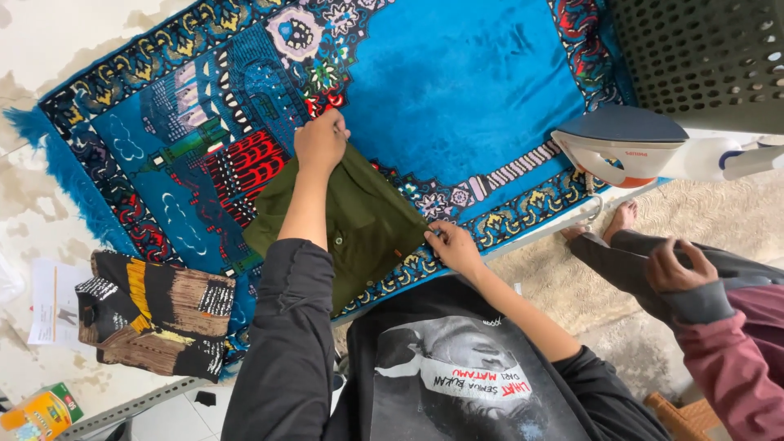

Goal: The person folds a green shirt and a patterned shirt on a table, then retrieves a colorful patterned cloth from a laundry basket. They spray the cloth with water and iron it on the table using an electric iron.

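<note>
Garment (pixel 367 224) pinched between left hand (pixel 320 143), right hand (pixel 453 247)

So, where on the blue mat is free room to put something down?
The plain blue field of the mat, between the green garment and the iron, is bare. Crowded: the near edge, with both hands, left hand and right hand, and the folded patterned cloth.

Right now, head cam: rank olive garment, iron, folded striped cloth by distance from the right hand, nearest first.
From the right hand:
1. Olive garment: touching, the hand grips its right edge.
2. Iron: up and to the right, standing at the blue mat's edge.
3. Folded striped cloth: far left, at the mat's lower-left corner.
</note>
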